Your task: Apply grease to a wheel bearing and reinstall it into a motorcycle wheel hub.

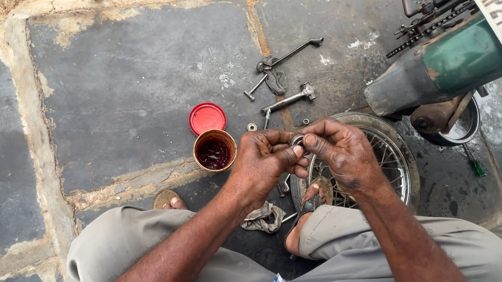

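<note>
Metal ring between both hands (stone paving below)

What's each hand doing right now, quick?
Left hand: closed, pinching a small metal ring with its fingertips.
Right hand: closed on the same ring from the other side.

I see a small metal ring, dull grey, pinched between my left hand and right hand, both smeared dark. The tub beside them looks like plastic, its dark red grease glossy; the red lid is smooth. The wrenches are worn matt steel. The spoked wheel shows grimy metal. The floor is rough grey stone, and the rag is crumpled dirty cloth.
</note>
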